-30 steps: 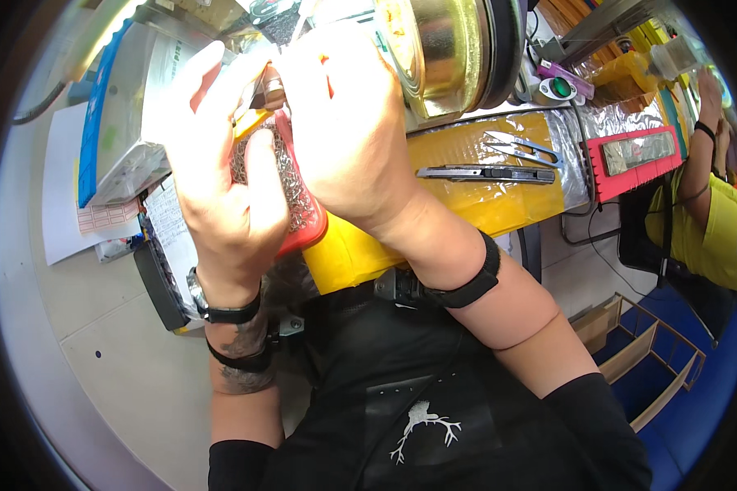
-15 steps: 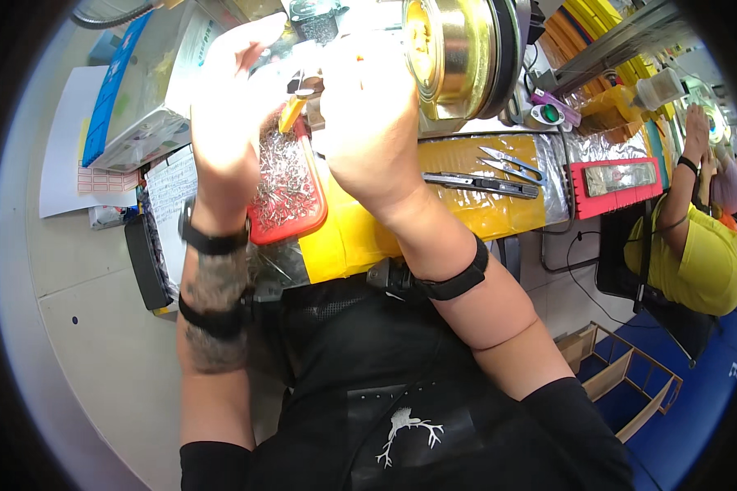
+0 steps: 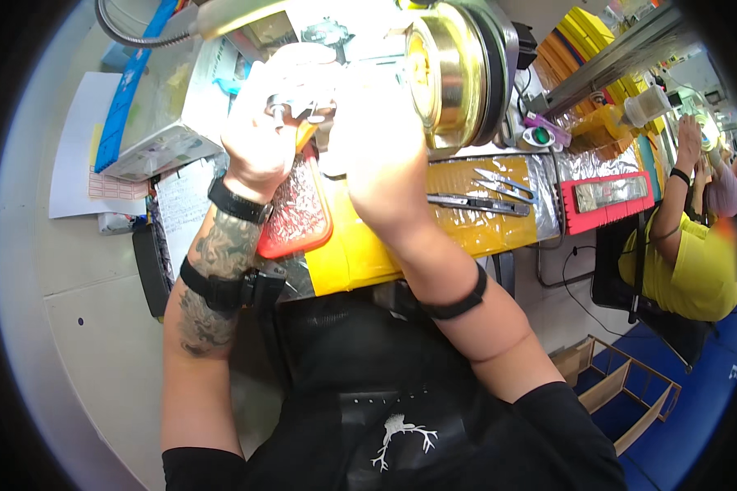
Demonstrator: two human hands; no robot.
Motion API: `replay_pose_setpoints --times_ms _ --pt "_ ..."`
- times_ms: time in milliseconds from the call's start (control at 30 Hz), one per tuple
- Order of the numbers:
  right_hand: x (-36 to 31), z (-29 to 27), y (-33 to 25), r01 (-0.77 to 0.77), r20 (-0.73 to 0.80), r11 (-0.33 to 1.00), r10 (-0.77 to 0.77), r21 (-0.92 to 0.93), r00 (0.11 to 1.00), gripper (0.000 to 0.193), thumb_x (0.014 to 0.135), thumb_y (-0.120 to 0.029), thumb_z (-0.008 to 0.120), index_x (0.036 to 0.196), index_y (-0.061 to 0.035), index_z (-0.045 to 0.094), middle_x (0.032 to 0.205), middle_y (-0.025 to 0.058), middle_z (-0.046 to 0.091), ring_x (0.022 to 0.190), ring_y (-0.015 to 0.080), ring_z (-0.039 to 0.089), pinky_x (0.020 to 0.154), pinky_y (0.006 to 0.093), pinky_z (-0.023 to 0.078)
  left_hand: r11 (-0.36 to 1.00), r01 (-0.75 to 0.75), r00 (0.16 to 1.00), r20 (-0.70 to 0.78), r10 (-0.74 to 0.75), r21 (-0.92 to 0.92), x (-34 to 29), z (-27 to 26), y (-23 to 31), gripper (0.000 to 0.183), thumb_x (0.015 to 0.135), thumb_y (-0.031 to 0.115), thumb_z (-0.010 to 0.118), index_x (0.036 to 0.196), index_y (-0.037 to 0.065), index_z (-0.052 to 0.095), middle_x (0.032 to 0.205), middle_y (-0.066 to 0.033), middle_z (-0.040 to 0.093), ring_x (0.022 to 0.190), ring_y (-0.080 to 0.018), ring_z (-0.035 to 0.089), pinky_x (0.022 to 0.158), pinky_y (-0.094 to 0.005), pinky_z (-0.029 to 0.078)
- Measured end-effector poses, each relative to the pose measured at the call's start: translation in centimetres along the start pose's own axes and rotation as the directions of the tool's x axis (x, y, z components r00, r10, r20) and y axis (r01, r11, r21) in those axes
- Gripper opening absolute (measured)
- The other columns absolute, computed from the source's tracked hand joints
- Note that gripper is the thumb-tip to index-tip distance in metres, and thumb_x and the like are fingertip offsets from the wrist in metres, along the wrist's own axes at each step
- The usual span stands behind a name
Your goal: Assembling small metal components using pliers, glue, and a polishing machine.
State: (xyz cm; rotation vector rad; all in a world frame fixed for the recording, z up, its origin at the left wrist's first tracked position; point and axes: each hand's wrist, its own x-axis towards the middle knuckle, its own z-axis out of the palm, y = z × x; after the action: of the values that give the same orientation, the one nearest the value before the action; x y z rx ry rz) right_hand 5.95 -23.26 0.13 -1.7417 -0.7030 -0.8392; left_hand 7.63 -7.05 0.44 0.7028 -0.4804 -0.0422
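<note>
Under glare at the top of the bench, my left hand point(image 3: 258, 139) is turned partly palm-up, its fingers curled round a small shiny metal piece point(image 3: 278, 109). Close beside it, my right hand point(image 3: 385, 155) is bleached by the light and its fingers cannot be made out. A yellow-orange strip point(image 3: 305, 133) shows between the two hands; which one holds it, I cannot tell. Below them lies a red tray point(image 3: 326, 225) full of tiny silvery metal pieces. A large brass-coloured drum point(image 3: 450, 78) with a dark rim stands right of my right hand.
On the yellow mat point(image 3: 458, 237) lie a utility knife point(image 3: 479, 204) and thread snips point(image 3: 508, 186). A pink tray point(image 3: 604, 219) is farther right. A blue-edged clear box point(image 3: 168, 123) and a flexible metal lamp neck point(image 3: 139, 39) stand left. A person in yellow point(image 3: 684, 262) sits at the right.
My left hand has shifted lower and slightly right, and its palm has turned, bringing the shiny metal piece into view. My right hand stays close by. The whole view has shifted a little.
</note>
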Motion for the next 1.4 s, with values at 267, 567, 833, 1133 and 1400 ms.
replay_pose_setpoints --times_ms 267,567,833,1133,1400 --pt "-5.0 -13.9 -1.4 -0.685 0.333 0.433 0.642 0.585 0.69 0.01 0.106 -0.014 0.058 0.111 -0.0058 0.06 0.087 -0.0013 0.057 0.075 0.0049 0.05 0.068 0.0227 0.041 -0.126 -0.303 0.923 0.324 0.208 0.945 -3.6 10.2 0.5 0.017 0.081 0.011 0.075 0.09 0.001 0.064 0.093 -0.0187 0.068 0.089 -0.0339 0.066 0.08 -0.0415 0.052" --pt "-0.7 -14.6 4.1 -0.556 0.15 0.336 0.742 0.76 0.653 0.038 0.109 -0.012 0.052 0.144 0.0005 0.051 0.119 0.0153 0.065 0.097 0.0212 0.071 0.083 0.0307 0.054 -0.05 0.141 0.989 -0.138 0.053 0.989 -3.1 11.3 -2.2 0.018 0.094 0.004 0.067 0.111 -0.001 0.06 0.086 -0.016 0.067 0.079 -0.0325 0.069 0.072 -0.0418 0.054" --pt "-5.8 -16.1 2.6 -0.398 -0.126 0.915 0.389 -0.057 0.913 0.013 0.089 0.01 0.062 0.099 0.0015 0.065 0.085 0.0074 0.063 0.074 0.0147 0.057 0.072 0.0245 0.044 -0.445 -0.002 0.956 0.132 0.261 0.895 -4.0 6.1 5.6 0.009 0.09 -0.003 0.069 0.097 0.001 0.069 0.091 -0.0153 0.072 0.084 -0.0345 0.07 0.073 -0.0404 0.055" --pt "-6.6 -15.7 3.3 -0.267 -0.061 0.955 0.261 -0.127 0.963 0.014 0.084 0.011 0.065 0.096 0.0037 0.066 0.084 0.0101 0.063 0.07 0.0161 0.057 0.065 0.0245 0.045 -0.228 0.035 0.939 0.046 0.34 0.973 -3.5 1.4 5.7 0.006 0.099 -0.003 0.064 0.105 -0.003 0.067 0.085 -0.0028 0.067 0.073 -0.006 0.057 0.066 -0.0245 0.049" --pt "-6.5 -15.6 3.4 -0.256 -0.042 0.956 0.253 -0.141 0.967 0.012 0.084 0.011 0.066 0.094 0.0039 0.066 0.083 0.0095 0.062 0.068 0.0154 0.057 0.063 0.0247 0.045 0.036 0.046 0.947 -0.055 0.316 0.998 -4.9 0.8 2.9 0.004 0.094 -0.005 0.064 0.095 -0.002 0.066 0.074 -0.0042 0.063 0.06 -0.0082 0.056 0.056 -0.0263 0.043"
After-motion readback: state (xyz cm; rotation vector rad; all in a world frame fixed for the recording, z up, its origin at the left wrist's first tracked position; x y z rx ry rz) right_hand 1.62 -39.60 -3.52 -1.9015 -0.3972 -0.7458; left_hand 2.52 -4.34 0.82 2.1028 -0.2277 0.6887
